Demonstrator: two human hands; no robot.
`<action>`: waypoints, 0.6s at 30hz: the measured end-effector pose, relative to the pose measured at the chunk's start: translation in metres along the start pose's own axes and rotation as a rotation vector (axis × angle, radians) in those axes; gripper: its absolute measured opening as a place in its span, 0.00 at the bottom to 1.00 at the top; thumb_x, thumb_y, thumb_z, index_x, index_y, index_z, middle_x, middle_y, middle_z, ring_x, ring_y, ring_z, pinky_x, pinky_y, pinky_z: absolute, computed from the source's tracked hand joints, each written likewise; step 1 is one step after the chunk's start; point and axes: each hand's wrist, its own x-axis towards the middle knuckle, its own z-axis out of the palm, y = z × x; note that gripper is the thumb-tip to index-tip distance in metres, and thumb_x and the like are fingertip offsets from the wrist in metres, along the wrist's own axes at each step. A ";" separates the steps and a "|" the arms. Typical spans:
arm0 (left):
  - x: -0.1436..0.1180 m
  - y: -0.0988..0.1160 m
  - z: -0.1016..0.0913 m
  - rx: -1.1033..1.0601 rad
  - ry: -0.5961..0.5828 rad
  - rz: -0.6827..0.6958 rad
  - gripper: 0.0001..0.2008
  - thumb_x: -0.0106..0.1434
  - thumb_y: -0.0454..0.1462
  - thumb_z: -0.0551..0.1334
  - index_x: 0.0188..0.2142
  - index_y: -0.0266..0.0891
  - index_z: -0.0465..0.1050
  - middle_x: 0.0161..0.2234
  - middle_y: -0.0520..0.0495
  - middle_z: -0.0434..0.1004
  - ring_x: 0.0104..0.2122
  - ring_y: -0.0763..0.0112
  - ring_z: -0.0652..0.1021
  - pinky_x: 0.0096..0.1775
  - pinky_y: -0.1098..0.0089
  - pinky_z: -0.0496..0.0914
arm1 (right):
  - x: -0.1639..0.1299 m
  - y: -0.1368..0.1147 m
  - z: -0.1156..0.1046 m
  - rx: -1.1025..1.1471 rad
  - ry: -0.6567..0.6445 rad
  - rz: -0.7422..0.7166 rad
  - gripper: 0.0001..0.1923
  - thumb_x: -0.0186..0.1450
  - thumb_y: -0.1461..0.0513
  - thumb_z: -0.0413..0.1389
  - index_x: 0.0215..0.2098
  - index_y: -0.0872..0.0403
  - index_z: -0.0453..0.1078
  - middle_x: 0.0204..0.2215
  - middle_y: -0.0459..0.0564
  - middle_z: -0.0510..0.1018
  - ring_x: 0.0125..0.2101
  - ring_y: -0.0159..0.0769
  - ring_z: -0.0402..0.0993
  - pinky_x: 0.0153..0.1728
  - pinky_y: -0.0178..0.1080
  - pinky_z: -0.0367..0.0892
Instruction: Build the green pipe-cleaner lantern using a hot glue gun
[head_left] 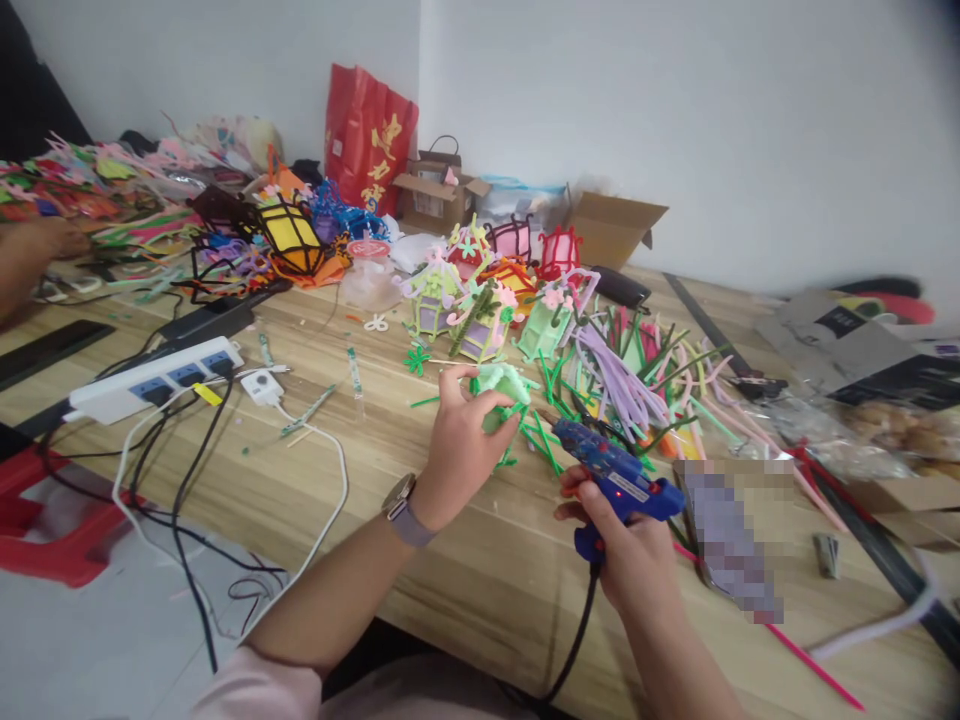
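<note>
1. Over the near part of a wooden tabletop (480,590), the left grip (466,440) pinches a pale green fuzzy piece (501,383) between thumb and fingers.
2. Beside it, the right grip (634,550) is wrapped around a blue glue gun (611,468), which points up and left toward the fuzzy piece without touching it. A small red light (617,494) glows on the gun's side, and a black cord (577,640) hangs from its handle.
3. A watch (405,505) with a grey-purple band circles the left wrist.
4. Just beyond are loose green stems (555,455), a green flower shape (417,360) and a cluster of small lanterns (546,325) in several colours, some trimmed with pink flowers.
5. Right of these lies a bundle of lavender stems (619,372).
6. To the left sits a white power strip (112,395) with plugs in it.
7. Farther back, a red bag (367,130) stands beside an open cardboard box (431,203), near the wall.
8. At the far left edge, another person's hand (56,240) shows, blurred.
</note>
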 end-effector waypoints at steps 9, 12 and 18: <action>0.000 0.001 0.001 -0.006 0.020 0.019 0.02 0.58 0.33 0.67 0.33 0.39 0.76 0.50 0.43 0.59 0.45 0.64 0.72 0.49 0.60 0.71 | -0.005 0.004 0.002 -0.470 0.060 -0.154 0.20 0.57 0.46 0.60 0.23 0.53 0.73 0.17 0.49 0.76 0.19 0.36 0.72 0.19 0.36 0.67; -0.001 0.001 0.001 -0.013 0.014 0.018 0.02 0.59 0.33 0.66 0.33 0.39 0.76 0.50 0.43 0.58 0.45 0.64 0.72 0.48 0.61 0.72 | -0.005 0.008 -0.001 -0.571 0.120 -0.197 0.21 0.57 0.46 0.59 0.19 0.53 0.70 0.15 0.48 0.73 0.17 0.35 0.69 0.18 0.36 0.65; -0.002 0.002 0.000 -0.002 0.009 0.017 0.01 0.59 0.33 0.66 0.33 0.39 0.76 0.50 0.43 0.58 0.45 0.63 0.72 0.47 0.61 0.72 | -0.005 0.009 0.004 -0.598 0.147 -0.274 0.21 0.58 0.46 0.59 0.19 0.53 0.69 0.14 0.46 0.71 0.16 0.35 0.67 0.17 0.36 0.62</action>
